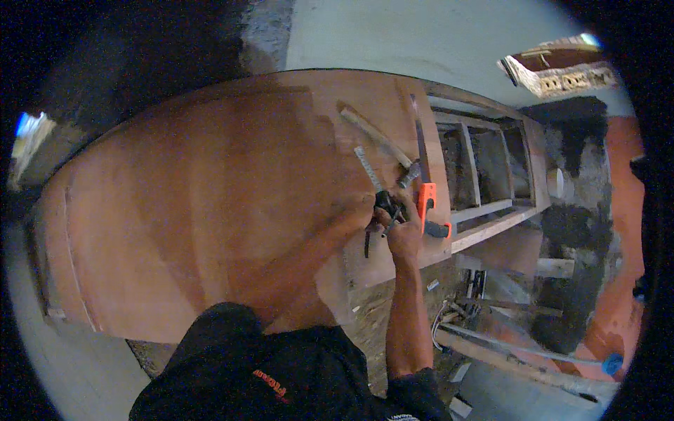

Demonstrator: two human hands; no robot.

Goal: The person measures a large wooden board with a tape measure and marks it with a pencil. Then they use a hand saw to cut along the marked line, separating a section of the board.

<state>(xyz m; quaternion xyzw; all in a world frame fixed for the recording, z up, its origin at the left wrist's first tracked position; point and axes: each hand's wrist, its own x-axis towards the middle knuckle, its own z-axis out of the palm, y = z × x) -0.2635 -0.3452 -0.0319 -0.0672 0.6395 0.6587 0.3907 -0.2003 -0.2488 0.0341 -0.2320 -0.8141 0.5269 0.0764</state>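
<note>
My left hand [368,208] is closed around a black tape measure [385,201]. Its pale blade [366,165] sticks out a short way over the brown plywood sheet [260,154], and a dark strap hangs below the case. Close against it, my right hand [405,237] has its fingers bent in at the tape measure, with a thin dark piece among them that is too small to name. A hammer [375,137] with a wooden handle lies just beyond both hands. Right beside my right hand rests a handsaw [427,200] with an orange and black handle, its blade pointing away.
To the right of the plywood is an open wooden frame [469,165] with crossbars. Timber lengths [516,356], cables and scraps lie on the floor at lower right, near a blue round object [612,363]. A pale wall [393,42] stands behind.
</note>
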